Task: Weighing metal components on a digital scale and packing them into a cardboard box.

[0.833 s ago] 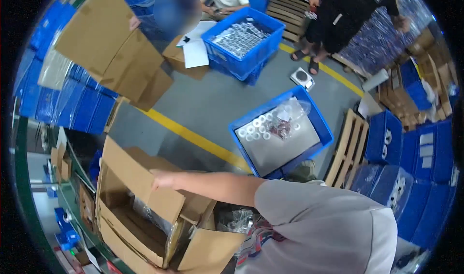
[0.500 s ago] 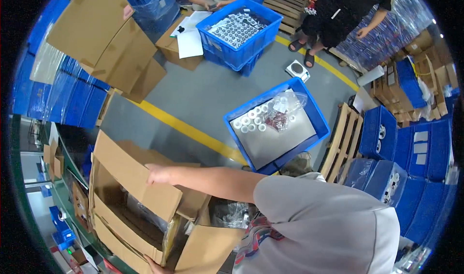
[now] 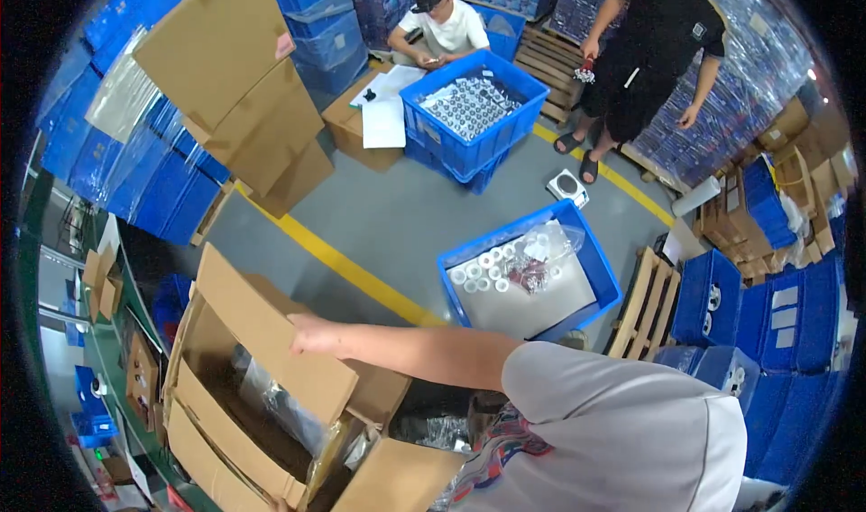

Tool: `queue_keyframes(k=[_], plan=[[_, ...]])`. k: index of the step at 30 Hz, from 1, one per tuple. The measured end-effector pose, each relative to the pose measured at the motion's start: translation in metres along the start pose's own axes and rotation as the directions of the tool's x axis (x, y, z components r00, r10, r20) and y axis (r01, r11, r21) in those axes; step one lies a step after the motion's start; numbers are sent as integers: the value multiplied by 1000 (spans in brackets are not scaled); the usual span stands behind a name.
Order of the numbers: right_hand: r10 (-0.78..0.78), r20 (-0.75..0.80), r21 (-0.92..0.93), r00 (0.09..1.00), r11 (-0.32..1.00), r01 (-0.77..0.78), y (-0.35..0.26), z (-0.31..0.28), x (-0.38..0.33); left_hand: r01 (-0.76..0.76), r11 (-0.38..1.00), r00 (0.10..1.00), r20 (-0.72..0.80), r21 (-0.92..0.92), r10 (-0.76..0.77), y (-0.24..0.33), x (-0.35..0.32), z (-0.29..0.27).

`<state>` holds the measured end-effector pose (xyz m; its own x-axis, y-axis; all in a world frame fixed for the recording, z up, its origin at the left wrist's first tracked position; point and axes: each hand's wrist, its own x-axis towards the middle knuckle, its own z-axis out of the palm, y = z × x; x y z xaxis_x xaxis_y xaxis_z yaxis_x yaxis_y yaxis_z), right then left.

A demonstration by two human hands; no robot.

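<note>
Near left, I see the open cardboard carton (image 3: pixel 221 435), its far flap (image 3: pixel 262 327) grasped by my right hand (image 3: pixel 314 335); my left hand's (image 3: pixel 284 506) grip I can't make out. I judge this as flap handling, calling next for steady hold.

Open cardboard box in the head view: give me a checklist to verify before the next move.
1. Box open: ok, its inside shows.
2. Right hand on the raised flap: ok, touching it.
3. Left hand fully visible: not ok, mostly cut off at the lower edge.
4. What lies under the clear plastic inside: cannot tell.
5. Seated co-worker and standing co-worker clear of the box: ok, both apart.
</note>
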<state>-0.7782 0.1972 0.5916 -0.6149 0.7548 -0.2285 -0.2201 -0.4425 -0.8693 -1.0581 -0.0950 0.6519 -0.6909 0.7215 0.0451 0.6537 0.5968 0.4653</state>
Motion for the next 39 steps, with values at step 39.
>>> queue_keyframes(k=[39], plan=[[46, -59, 77, 997, 996, -42, 5, -36, -19, 531, 509, 847, 442, -677, -296, 18, 29, 48]])
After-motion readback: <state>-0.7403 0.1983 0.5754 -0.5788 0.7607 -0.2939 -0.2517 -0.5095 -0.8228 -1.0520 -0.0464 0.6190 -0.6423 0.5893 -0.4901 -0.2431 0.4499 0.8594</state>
